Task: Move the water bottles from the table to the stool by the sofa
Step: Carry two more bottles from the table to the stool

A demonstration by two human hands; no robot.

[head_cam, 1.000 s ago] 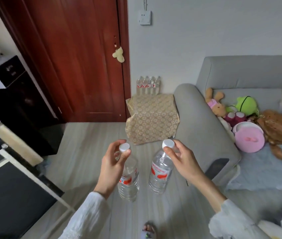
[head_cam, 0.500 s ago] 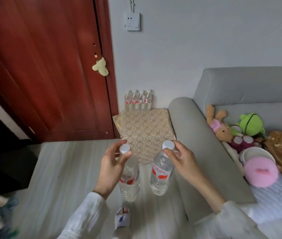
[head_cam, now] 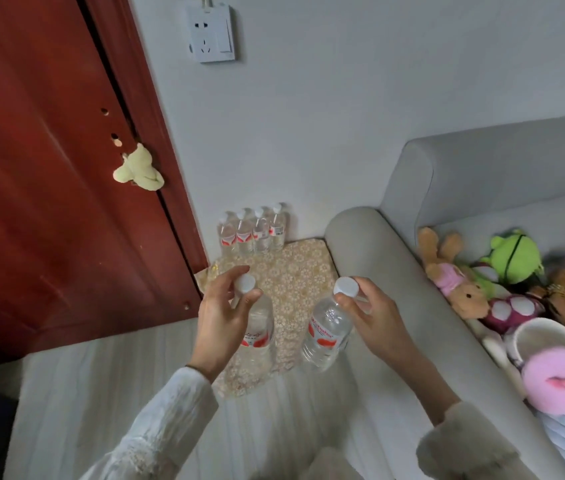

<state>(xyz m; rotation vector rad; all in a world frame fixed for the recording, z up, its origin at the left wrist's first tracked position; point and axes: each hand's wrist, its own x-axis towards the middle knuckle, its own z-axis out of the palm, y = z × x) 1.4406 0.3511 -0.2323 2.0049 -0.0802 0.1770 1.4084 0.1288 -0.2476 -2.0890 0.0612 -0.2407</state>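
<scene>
Both hands bare: left hand [head_cam: 220, 318], right hand [head_cam: 374, 318]. Long white sleeves [head_cam: 156, 431], textured lace-like fabric, loose cuffs at wrists; right cuff fuzzier.

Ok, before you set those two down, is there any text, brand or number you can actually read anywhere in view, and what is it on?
Nothing reads clearly.
Left hand's bottle: red and white label, script blurred, unreadable.
Right hand's bottle: red label with white lettering, too blurred to spell out.
Four bottles on the stool: red and white labels, print too small.
Wall socket: no lettering visible.
Door, sofa, plush toys: no text seen.
</scene>
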